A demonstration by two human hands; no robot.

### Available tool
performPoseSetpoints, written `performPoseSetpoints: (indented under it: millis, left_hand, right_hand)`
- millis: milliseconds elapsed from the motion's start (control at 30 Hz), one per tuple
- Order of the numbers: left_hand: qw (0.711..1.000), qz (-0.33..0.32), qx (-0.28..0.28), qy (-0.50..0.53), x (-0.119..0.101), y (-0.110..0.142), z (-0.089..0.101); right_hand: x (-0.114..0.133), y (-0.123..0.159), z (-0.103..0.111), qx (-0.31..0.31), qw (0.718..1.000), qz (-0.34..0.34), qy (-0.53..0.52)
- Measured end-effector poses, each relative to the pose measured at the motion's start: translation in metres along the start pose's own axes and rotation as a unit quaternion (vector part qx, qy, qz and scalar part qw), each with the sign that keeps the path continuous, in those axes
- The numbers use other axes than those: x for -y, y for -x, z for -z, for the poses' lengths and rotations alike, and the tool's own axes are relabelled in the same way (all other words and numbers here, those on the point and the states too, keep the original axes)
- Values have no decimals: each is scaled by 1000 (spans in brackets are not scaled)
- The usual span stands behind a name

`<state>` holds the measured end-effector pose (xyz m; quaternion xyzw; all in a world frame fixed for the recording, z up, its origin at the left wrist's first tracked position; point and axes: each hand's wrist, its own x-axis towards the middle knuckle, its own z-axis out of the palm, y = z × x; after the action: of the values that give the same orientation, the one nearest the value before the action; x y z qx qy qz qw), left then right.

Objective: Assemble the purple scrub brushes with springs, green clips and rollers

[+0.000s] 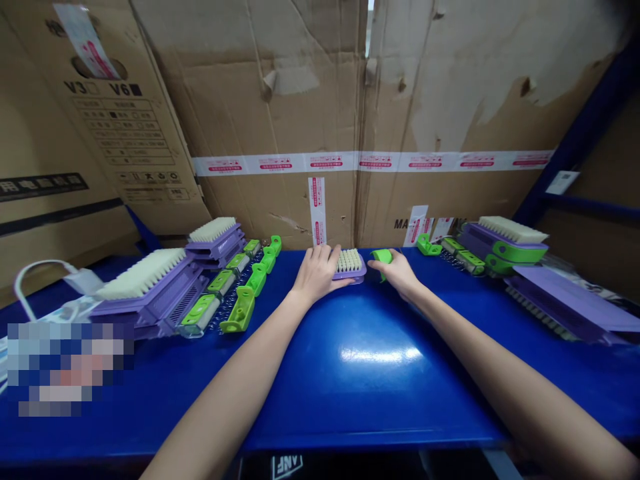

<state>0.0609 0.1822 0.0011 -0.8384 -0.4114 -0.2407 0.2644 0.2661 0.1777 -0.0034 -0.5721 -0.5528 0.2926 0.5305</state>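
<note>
Your forearms [253,357] are spanning a blue table [380,407].
Near its back edge, your left hand [316,273] is gripping a purple brush [349,263], pale bristles facing up; your right hand [401,272] is grasping a green part [383,256] just beside it. Glossy tabletop is running to the front edge, between brush piles [155,297].

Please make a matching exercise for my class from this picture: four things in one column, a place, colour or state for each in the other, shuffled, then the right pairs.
Column one
1. Left hand
2. Right hand
3. Carton marked V6
4. Tabletop

Column two
A. Blue
B. At the back left
C. Holds a purple brush
D. Holds a green piece

Pairs: 1-C, 2-D, 3-B, 4-A
</note>
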Motion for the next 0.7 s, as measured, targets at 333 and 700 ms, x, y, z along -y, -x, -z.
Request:
performPoseSetpoints:
  millis: [333,700]
  left_hand:
    - [1000,-8,-22,21,-2,-1,4]
    - [999,32,29,13,-5,-1,2]
  right_hand:
    - [-4,2,-7,61,998,10,-2]
    - [-3,3,-5,84,996,28,-1]
